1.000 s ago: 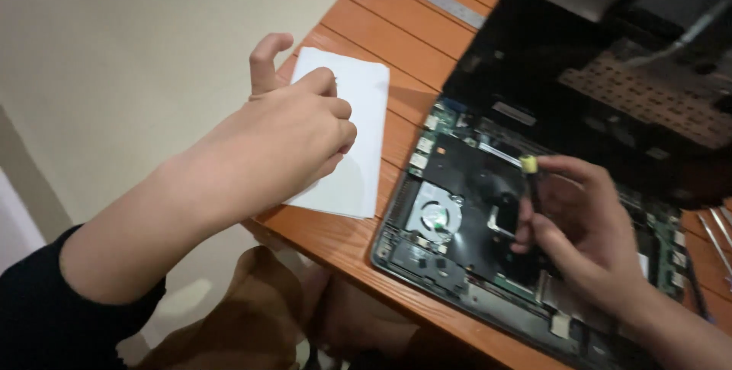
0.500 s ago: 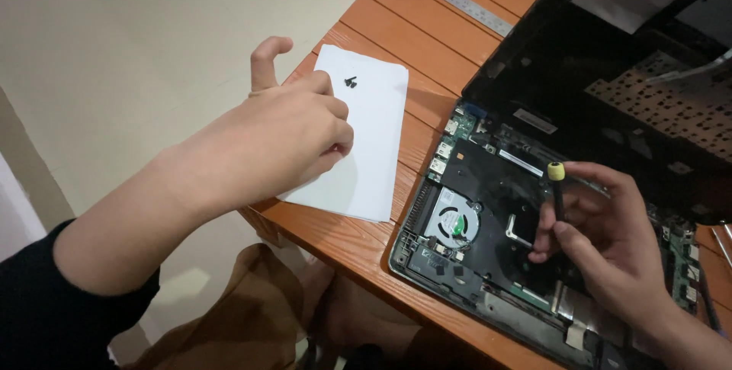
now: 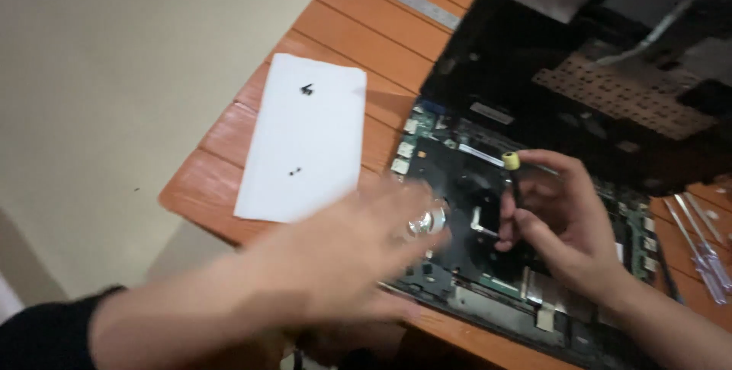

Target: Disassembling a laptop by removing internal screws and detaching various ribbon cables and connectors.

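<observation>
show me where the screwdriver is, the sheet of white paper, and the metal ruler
screwdriver [image 3: 510,161], head view, on its yellow cap.
white paper [image 3: 305,141], head view, on its bare middle.
metal ruler [image 3: 423,6], head view, on the middle of the strip.

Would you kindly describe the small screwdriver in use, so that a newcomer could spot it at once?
Start at the opened laptop on the orange slatted table, its green circuit board bared. Over the dark middle of that board, the right hand holds a slim black screwdriver upright. Its yellow end cap sets it apart from the clear-handled tools lying at the table's right edge.
</observation>
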